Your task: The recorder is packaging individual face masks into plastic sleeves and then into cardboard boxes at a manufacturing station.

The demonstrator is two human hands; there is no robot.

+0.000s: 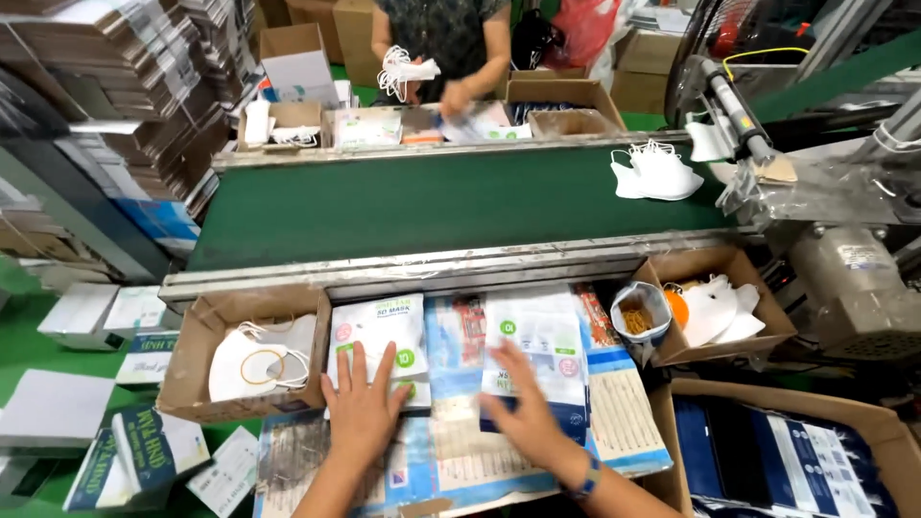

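Note:
My left hand (362,411) lies flat, fingers spread, on the lower edge of a white mask packet (376,338) with green round marks. My right hand (523,408) rests with its fingers apart on the lower part of a second white and blue packet (537,341) just to the right. Both packets lie on a spread of flat printed packets (624,412) on the work surface in front of me. A blue band sits on my right wrist.
A green conveyor belt (432,201) runs across, with a pile of white masks (657,173) at its right end. Cardboard boxes of masks (245,360) (720,307) flank my packets. A cup of rubber bands (638,317) stands by. Another person (441,48) works across the belt.

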